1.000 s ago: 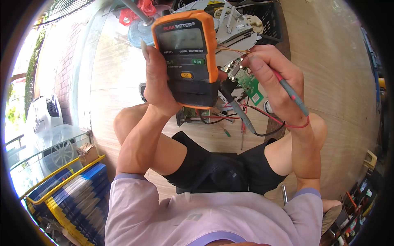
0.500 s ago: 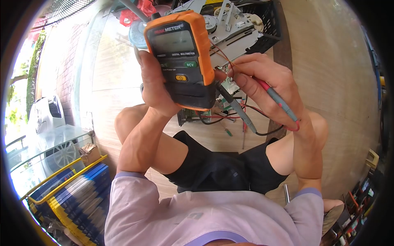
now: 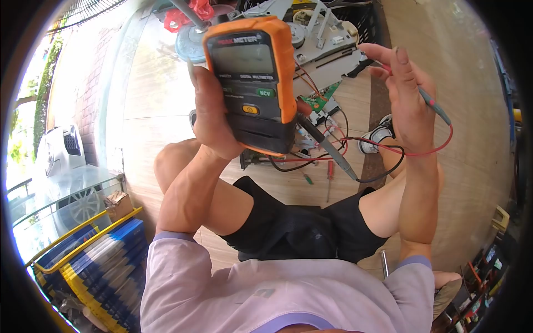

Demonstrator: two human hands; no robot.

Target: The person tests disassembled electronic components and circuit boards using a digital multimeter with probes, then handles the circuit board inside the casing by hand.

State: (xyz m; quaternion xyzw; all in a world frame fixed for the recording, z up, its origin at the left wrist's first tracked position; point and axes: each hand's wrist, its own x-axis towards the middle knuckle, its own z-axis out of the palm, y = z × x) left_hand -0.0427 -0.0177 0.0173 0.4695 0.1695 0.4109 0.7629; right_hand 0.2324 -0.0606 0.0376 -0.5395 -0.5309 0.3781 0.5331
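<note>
My left hand [image 3: 212, 114] is closed around an orange and black digital multimeter [image 3: 258, 80], its screen facing up toward me. Past the meter's right edge my left fingertips show beside a black test probe [image 3: 330, 149], which slants down to the right. My right hand [image 3: 412, 102] is raised at the right, its fingers partly spread around a red and grey test probe [image 3: 432, 104]. Close to its index fingertip is a small black piece [image 3: 358, 65]; I cannot tell whether it is held. A green circuit board [image 3: 322, 100] with thin orange-brown wires lies below, partly hidden by the meter.
Metal disc-drive parts [image 3: 319, 33] sit in a black crate [image 3: 371, 25] at the back. A red-handled screwdriver [image 3: 330, 171] lies on the floor between my knees. At left stand a glass shelf [image 3: 83, 180] and a yellow rack [image 3: 83, 238] of blue cases.
My right hand has moved right and away from the meter and the thin wires, carrying the red probe. The circuit board is now uncovered. The meter has shifted slightly right in view.
</note>
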